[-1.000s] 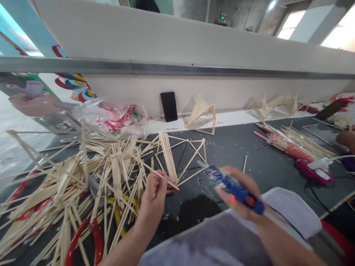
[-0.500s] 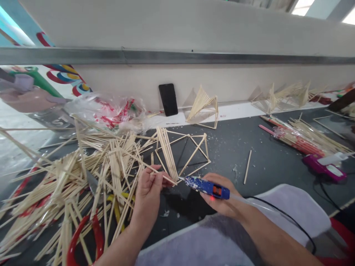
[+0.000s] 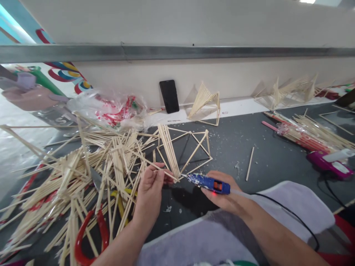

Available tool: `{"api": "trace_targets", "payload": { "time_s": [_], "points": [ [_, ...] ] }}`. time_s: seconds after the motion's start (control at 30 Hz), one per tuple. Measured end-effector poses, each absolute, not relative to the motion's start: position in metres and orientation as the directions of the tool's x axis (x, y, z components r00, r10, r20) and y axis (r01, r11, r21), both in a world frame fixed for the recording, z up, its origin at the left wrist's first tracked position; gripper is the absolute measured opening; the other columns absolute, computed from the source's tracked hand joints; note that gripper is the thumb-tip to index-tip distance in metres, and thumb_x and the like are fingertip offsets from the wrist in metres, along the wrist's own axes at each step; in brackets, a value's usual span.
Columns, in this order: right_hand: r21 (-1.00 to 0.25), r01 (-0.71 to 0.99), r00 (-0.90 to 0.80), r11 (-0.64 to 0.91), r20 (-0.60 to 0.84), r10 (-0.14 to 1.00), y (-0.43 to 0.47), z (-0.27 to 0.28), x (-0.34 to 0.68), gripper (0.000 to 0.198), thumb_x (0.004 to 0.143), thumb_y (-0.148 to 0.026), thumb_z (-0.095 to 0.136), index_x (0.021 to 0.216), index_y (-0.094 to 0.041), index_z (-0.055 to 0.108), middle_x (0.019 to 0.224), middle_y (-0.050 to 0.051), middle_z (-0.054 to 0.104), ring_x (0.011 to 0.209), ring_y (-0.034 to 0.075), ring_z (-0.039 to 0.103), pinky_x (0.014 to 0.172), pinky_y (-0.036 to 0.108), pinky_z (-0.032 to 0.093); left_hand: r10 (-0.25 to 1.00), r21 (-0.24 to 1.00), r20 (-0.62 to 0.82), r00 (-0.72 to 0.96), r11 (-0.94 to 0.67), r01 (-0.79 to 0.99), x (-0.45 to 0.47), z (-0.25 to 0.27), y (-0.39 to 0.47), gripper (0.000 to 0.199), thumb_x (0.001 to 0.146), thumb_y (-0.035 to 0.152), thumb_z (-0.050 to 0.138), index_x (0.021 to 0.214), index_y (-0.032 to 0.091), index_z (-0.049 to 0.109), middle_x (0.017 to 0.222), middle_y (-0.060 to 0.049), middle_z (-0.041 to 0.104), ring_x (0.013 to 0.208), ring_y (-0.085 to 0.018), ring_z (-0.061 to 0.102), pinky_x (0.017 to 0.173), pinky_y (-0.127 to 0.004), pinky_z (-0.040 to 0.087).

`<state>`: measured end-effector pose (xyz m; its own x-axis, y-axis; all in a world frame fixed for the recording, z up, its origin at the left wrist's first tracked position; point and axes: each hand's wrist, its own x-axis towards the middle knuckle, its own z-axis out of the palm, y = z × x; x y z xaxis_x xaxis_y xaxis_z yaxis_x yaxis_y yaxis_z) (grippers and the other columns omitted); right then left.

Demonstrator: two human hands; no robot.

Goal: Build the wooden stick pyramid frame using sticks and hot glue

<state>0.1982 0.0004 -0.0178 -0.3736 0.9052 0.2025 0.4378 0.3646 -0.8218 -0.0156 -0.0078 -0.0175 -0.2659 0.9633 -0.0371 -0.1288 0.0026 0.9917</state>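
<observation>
My left hand (image 3: 152,184) pinches the lower left edge of a wooden stick frame (image 3: 195,150), its fingers closed on one stick close to the corner. Several thin sticks (image 3: 169,151) lie side by side across the left end of that frame. My right hand (image 3: 222,190) is wrapped round a blue hot glue gun (image 3: 203,180), smeared with dried glue. Its nozzle points left and meets, or nearly meets, the frame's front corner beside my left fingertips. A red light glows on the gun, and a clear glue stick comes out of its back.
Loose sticks (image 3: 119,159) and red-handled pliers (image 3: 104,231) lie at left. Against the wall stand a phone (image 3: 169,96) and a finished-looking stick shape (image 3: 203,101). One stick (image 3: 250,164), bagged sticks (image 3: 302,135) and a purple glue gun (image 3: 328,162) are at right. A black cord crosses my lap.
The view has shifted slightly. Both hands stay at the same corner of the frame, with the glue gun's tip still beside the left fingertips.
</observation>
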Motion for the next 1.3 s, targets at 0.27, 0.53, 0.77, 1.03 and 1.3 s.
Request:
{"api": "trace_targets", "payload": {
  "time_s": [0.27, 0.53, 0.77, 1.03, 1.3],
  "points": [
    [-0.8, 0.469, -0.379, 0.375, 0.201, 0.903, 0.0004, -0.0202, 0.198, 0.01, 0.074, -0.019, 0.057, 0.065, -0.019, 0.052, 0.068, 0.001, 0.054, 0.062, 0.013, 0.051, 0.059, 0.023, 0.041, 0.963, 0.987, -0.02, -0.268, -0.024, -0.16, -0.0156, -0.0184, -0.007, 0.021, 0.082, 0.033, 0.055, 0.097, 0.019, 0.052, 0.08, -0.002, 0.064, 0.067, -0.013, 0.06, 0.069, -0.028, 0.048],
    [-0.809, 0.45, -0.424, 0.378, 0.178, 0.888, -0.0009, -0.0152, 0.1991, 0.011, 0.07, -0.015, 0.056, 0.063, -0.019, 0.048, 0.07, 0.001, 0.053, 0.063, 0.012, 0.05, 0.059, 0.023, 0.04, 0.957, 0.981, -0.03, -0.288, -0.027, -0.19, -0.0151, -0.0196, -0.0039, 0.018, 0.08, 0.033, 0.057, 0.09, 0.019, 0.054, 0.082, -0.001, 0.062, 0.067, -0.012, 0.059, 0.067, -0.027, 0.049],
    [-0.789, 0.471, -0.445, 0.395, 0.174, 0.879, -0.0011, -0.0168, 0.1998, 0.015, 0.068, -0.012, 0.055, 0.06, -0.019, 0.044, 0.066, 0.0, 0.049, 0.061, 0.012, 0.048, 0.057, 0.023, 0.037, 0.958, 0.98, -0.033, -0.286, -0.025, -0.196, -0.0146, -0.0189, -0.0038, 0.018, 0.079, 0.034, 0.059, 0.088, 0.019, 0.054, 0.081, -0.001, 0.061, 0.066, -0.011, 0.059, 0.067, -0.027, 0.049],
    [-0.802, 0.466, -0.426, 0.374, 0.167, 0.889, -0.0022, -0.0148, 0.1986, 0.015, 0.069, -0.012, 0.053, 0.061, -0.019, 0.043, 0.065, 0.0, 0.048, 0.06, 0.012, 0.048, 0.056, 0.023, 0.036, 0.952, 0.98, -0.04, -0.305, -0.022, -0.198, -0.0132, -0.0189, -0.0024, 0.021, 0.077, 0.034, 0.06, 0.088, 0.017, 0.053, 0.08, -0.001, 0.061, 0.064, -0.011, 0.059, 0.065, -0.026, 0.05],
    [-0.794, 0.47, -0.429, 0.386, 0.177, 0.886, -0.0019, -0.0155, 0.1986, 0.018, 0.069, -0.01, 0.052, 0.06, -0.02, 0.039, 0.064, -0.001, 0.045, 0.059, 0.011, 0.046, 0.056, 0.023, 0.035, 0.958, 0.977, -0.026, -0.284, -0.036, -0.208, -0.0135, -0.018, -0.0043, 0.018, 0.079, 0.032, 0.059, 0.089, 0.018, 0.054, 0.081, -0.001, 0.062, 0.066, -0.011, 0.06, 0.067, -0.026, 0.05]
  ]
}}
